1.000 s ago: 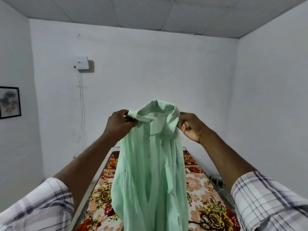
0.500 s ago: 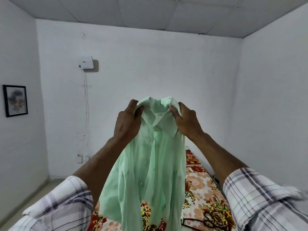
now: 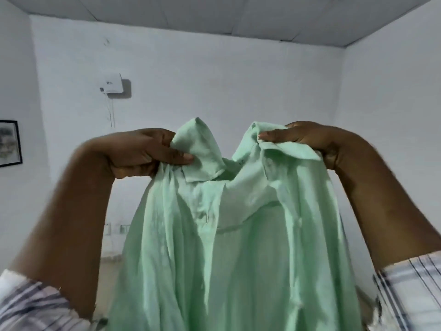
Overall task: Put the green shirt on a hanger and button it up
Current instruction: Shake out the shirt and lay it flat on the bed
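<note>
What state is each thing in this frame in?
green shirt: held up by its collar, neck spread open, hanging loose, no hanger seen.
left hand: grips the collar's left end.
right hand: grips the collar's right end.
white box: mounted on the back wall.
framed picture: hanging on the left wall.

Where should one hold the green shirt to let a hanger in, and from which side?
Probably at both ends of the collar, one hand from each side, as the left hand and right hand do: the green shirt hangs open there.
</note>
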